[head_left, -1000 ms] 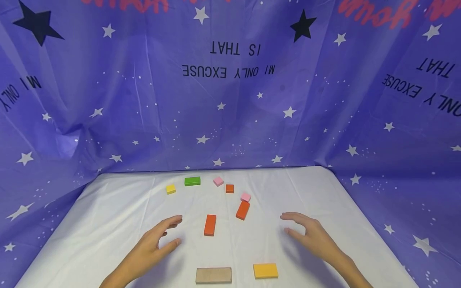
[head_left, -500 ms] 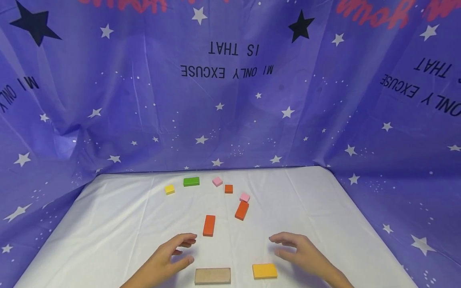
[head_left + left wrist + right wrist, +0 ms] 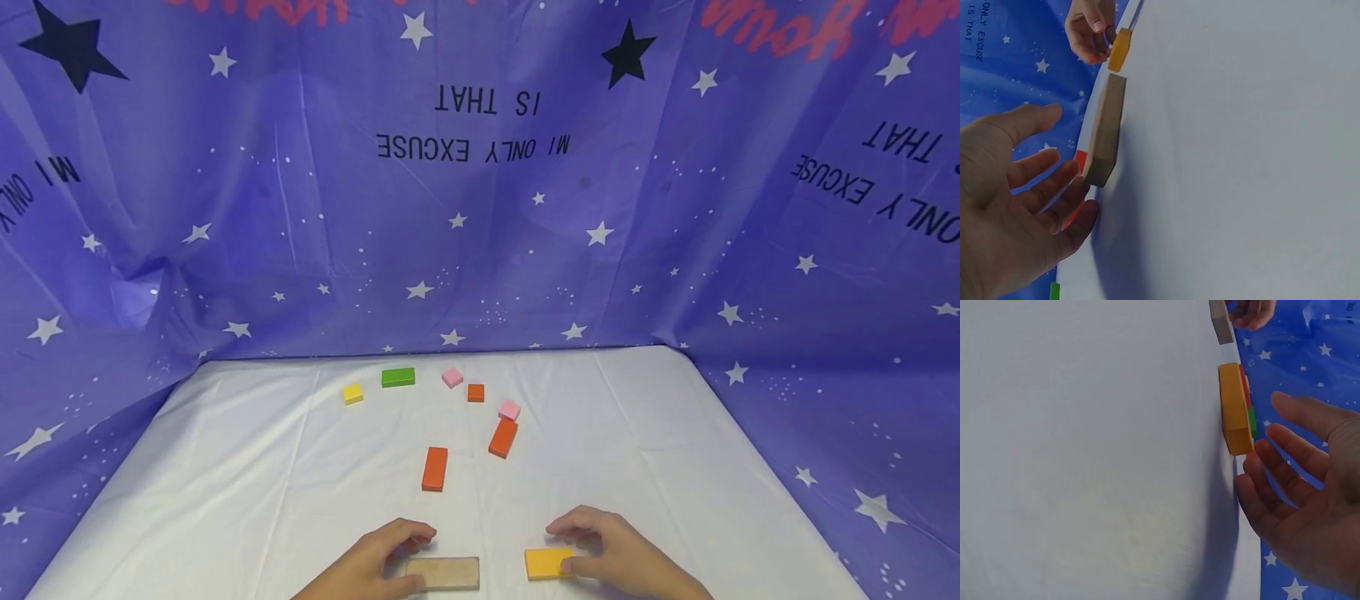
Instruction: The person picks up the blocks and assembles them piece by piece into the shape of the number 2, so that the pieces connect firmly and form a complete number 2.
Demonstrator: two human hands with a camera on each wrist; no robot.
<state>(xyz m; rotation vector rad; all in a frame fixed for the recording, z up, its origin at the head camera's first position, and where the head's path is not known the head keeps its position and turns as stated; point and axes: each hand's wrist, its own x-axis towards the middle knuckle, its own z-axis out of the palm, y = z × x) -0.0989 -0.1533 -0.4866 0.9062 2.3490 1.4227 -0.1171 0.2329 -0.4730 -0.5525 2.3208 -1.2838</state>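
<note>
Behind the far edge of the white-covered table (image 3: 645, 500): one purple backdrop (image 3: 480, 258), printed with stars and lettering.

Right hand (image 3: 615, 554): palm inward, fingers loosely bent and spread, thumb well apart from them, nothing gripped; at the right end of the amber block, contact uncertain.

Left hand (image 3: 375, 562): likewise spread and ungripping, at the left end of the tan block, contact uncertain.

Tan block (image 3: 452, 573): longest piece, flat, toward the near edge.

Amber block (image 3: 542, 564): flat, apart from the tan block, on its right-edge side.

First red block (image 3: 434, 469): flat, farther from the near edge.

Second red block (image 3: 503, 438): slanted, nearer the right edge than the first.

Green block (image 3: 398, 377): near the far edge.

Small pieces: pink block (image 3: 509, 410), apparently touching the second red block; another pink block (image 3: 452, 377), near the far edge; orange-red block (image 3: 476, 392), beside it; yellow block (image 3: 353, 393), closest to the far-left corner.

Progress, as judged: hands placed at two blocks; none lifted, none stacked; grasping not yet done.
</note>
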